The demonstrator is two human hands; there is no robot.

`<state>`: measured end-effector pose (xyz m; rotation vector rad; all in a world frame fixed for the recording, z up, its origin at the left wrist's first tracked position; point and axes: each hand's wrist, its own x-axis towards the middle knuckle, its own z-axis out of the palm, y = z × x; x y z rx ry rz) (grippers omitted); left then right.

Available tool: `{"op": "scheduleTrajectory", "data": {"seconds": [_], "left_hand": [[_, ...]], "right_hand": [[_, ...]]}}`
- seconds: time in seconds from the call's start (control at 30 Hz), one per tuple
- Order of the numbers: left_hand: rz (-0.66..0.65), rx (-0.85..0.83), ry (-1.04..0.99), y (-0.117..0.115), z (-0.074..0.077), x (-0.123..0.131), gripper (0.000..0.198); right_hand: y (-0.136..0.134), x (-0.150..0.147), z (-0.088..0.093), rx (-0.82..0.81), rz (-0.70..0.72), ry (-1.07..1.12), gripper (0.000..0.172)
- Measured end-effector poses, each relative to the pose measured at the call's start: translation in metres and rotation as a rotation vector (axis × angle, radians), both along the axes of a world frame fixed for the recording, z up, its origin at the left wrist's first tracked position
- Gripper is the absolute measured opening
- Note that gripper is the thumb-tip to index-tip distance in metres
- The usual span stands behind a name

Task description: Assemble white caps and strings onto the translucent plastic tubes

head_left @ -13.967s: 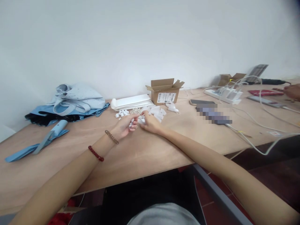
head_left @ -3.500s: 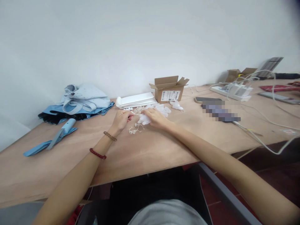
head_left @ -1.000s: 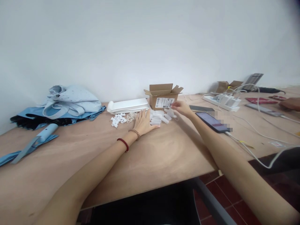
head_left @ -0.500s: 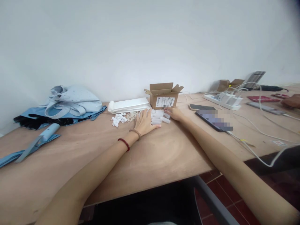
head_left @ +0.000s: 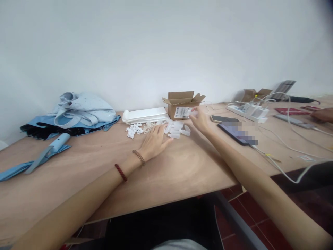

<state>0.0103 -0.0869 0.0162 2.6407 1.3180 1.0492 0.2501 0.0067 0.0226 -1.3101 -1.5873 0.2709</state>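
Translucent tubular pieces (head_left: 174, 132) lie beside the flattened, loose-fingered left hand (head_left: 155, 140); the right hand (head_left: 197, 118) pinches another.

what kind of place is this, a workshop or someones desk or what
Probably a simple indoor workspace, though whether a workshop or a home isn't certain. A bare wooden table stands against a plain wall, with loose translucent pieces beside an open cardboard box.

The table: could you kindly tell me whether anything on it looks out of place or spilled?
One thing stands out: the white cable from the nearer phone dips below the table's front edge, where it might snag. The white bits and clear pieces lie loose but heaped, so nothing looks spilled.
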Motion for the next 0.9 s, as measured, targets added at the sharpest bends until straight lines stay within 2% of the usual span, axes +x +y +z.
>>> {"op": "scheduleTrajectory", "data": {"seconds": [0.1,0.2,0.3,0.4,0.5,0.77,0.83,0.9], "left_hand": [[-0.043,-0.319,-0.237,-0.009,0.005,-0.009,0.044],[-0.044,-0.702,-0.532,-0.010,0.009,-0.016,0.037],[-0.069,-0.860,-0.779,-0.011,0.011,-0.023,0.028],[-0.060,-0.903,-0.882,-0.011,0.008,-0.031,0.023],[-0.034,-0.864,-0.826,-0.010,0.003,-0.038,0.025],[-0.059,-0.542,-0.470,-0.006,0.002,-0.044,0.028],[-0.015,-0.342,-0.316,-0.010,0.004,-0.043,0.028],[0.000,-0.078,-0.106,-0.015,0.006,-0.042,0.038]], "right_hand": [[-0.026,-0.037,0.013,-0.220,0.305,0.431,0.027],[-0.053,-0.085,0.016,-0.400,0.609,0.619,0.027],[-0.069,-0.123,0.010,-0.468,0.710,0.672,0.025],[-0.075,-0.141,0.000,-0.487,0.709,0.668,0.020],[-0.079,-0.143,-0.007,-0.505,0.712,0.656,0.015],[-0.082,-0.137,-0.014,-0.482,0.623,0.709,0.009],[-0.082,-0.136,-0.013,-0.512,0.629,0.717,0.011],[-0.082,-0.135,-0.012,-0.562,0.643,0.742,0.012]]}}
